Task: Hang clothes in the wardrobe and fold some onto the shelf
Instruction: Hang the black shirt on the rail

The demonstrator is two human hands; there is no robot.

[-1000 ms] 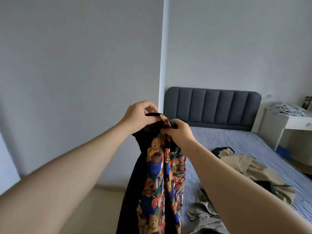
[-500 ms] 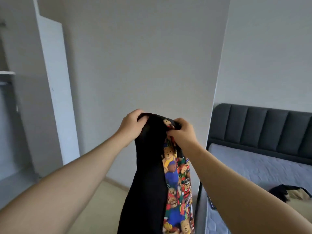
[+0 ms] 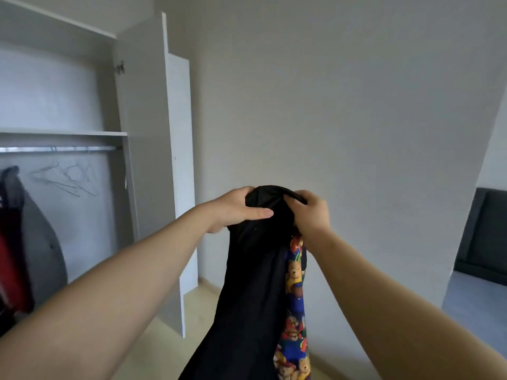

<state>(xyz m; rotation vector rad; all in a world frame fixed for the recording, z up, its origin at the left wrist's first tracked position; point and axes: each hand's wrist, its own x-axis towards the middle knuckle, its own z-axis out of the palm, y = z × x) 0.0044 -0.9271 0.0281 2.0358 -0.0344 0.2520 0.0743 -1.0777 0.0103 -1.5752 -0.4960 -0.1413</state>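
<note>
A dark garment (image 3: 252, 283) with a colourful teddy-bear print lining hangs down in front of me, held up at chest height. My left hand (image 3: 238, 209) grips its top edge from the left, thumb across the black cloth. My right hand (image 3: 311, 212) grips the same top edge from the right. The open wardrobe (image 3: 63, 133) stands at the left, with a shelf above a metal rail (image 3: 60, 148). Bare wire hangers (image 3: 65, 176) hang on the rail. Whether a hanger is inside the garment is hidden.
A red and dark garment (image 3: 11, 237) and a grey one (image 3: 41, 242) hang at the wardrobe's left. The white wardrobe door (image 3: 156, 160) stands open towards me. A plain wall is ahead. The dark bed headboard (image 3: 485, 237) shows at the right edge.
My view has swung left from the bed to the wardrobe, now in sight. Both hands keep hold of the garment's top; more of its black side faces me.
</note>
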